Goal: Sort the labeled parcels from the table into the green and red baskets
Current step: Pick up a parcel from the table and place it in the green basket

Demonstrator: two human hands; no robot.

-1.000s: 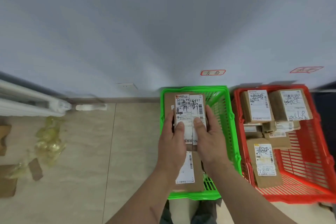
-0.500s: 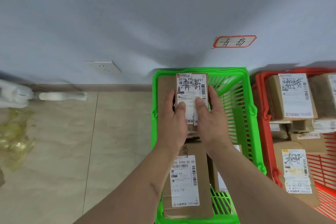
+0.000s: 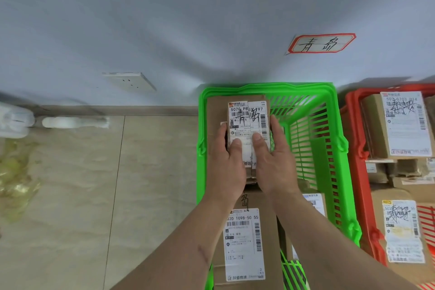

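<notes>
— What's off to your left?

— Beige tiled floor (image 3: 70,195), some crumpled yellowish plastic wrap (image 3: 16,172) at the far edge, and a white wall socket (image 3: 129,81) low on the wall.

— And your hands?

— Both are on one small parcel (image 3: 247,125), white label up, over the far end of the green basket (image 3: 329,139). My left hand (image 3: 228,167) grips its left side, thumb lying on the label, fingers (image 3: 222,132) curled round the edge. My right hand (image 3: 274,165) does the same on the right side, thumb on the label beside the other thumb.

— Is the parcel down yet?

— It sits on top of a larger brown box (image 3: 216,113) in the far end of the basket; I can't tell whether its weight is on it or in my grip.

— What else is in the green basket?

— A long brown box (image 3: 247,242) with a printed label near me, under my left forearm, and another labelled box (image 3: 313,202) partly hidden by my right forearm.

— Further right?

— A red-bordered handwritten wall tag (image 3: 322,43) above the basket, then the red basket (image 3: 353,148) just beside the green one, holding several labelled brown boxes (image 3: 400,125).
</notes>
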